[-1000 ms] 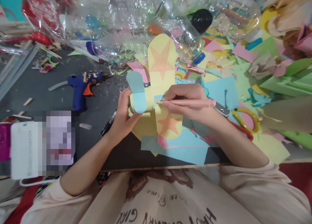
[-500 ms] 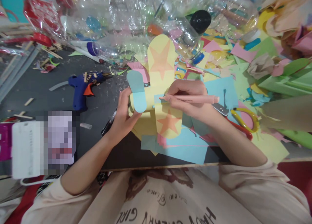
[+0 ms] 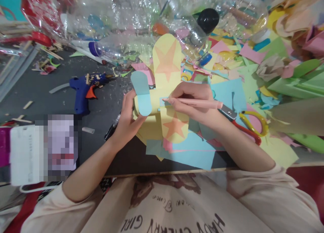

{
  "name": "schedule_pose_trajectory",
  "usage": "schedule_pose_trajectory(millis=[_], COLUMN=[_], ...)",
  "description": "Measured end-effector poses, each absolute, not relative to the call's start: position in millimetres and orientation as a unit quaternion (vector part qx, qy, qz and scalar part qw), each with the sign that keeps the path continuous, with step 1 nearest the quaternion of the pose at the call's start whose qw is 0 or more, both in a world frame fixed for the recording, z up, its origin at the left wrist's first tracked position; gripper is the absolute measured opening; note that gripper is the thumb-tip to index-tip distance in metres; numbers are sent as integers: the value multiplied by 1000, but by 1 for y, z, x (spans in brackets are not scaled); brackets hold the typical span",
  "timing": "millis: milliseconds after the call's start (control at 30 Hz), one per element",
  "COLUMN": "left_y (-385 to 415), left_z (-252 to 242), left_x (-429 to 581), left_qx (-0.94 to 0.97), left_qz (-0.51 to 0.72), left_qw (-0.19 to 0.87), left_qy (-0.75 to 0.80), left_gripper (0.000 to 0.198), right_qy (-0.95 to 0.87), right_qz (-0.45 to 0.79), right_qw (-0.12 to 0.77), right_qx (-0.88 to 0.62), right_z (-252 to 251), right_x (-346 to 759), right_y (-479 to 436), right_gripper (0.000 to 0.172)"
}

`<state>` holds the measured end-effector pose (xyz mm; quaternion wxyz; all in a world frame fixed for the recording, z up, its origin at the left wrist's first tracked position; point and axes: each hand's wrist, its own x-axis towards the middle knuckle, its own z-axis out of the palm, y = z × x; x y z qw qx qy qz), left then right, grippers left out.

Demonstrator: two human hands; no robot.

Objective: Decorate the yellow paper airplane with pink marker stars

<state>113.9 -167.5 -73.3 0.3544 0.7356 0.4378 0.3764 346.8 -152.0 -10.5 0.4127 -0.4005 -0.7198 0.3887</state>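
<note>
A yellow paper plane (image 3: 167, 81) with orange stars on its wings lies in front of me. My left hand (image 3: 129, 120) grips its tail end, where a blue rounded strip (image 3: 144, 104) is attached, with fingers on the far side and thumb on the near side. A pink pen (image 3: 199, 103) is pinched in my right hand (image 3: 193, 98). Its tip meets a small blue patch on the middle of the plane's body. Loose blue, pink and yellow sheets (image 3: 194, 158) lie beneath the near wing.
On the left are a blue glue gun (image 3: 82, 91), a white device (image 3: 25, 155) and a black marker (image 3: 110, 131). Yellow and red scissors (image 3: 264, 125) lie at right. Clear plastic bottles (image 3: 113, 17) and colored paper scraps (image 3: 273, 50) pile up across the back.
The pen has shifted slightly left along the blue patch and its rear end has tipped a little toward me. My left hand keeps its hold on the plane.
</note>
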Motion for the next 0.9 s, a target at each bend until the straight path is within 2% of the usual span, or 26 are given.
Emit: schedule_pose_trajectory(millis=[600, 900], left_y=[-168, -168], left_z=[-70, -71], left_x=[115, 116], left_qx=[740, 740], left_qz=[372, 375], left_qw=[345, 343], left_qy=[441, 440], left_gripper=[60, 59], right_qy=[-710, -701], right_qz=[462, 447], right_qw=[339, 366], right_qx=[-409, -417], right_z=[-2, -8], right_x=[350, 353], right_y=[-151, -148], right_gripper=[26, 27])
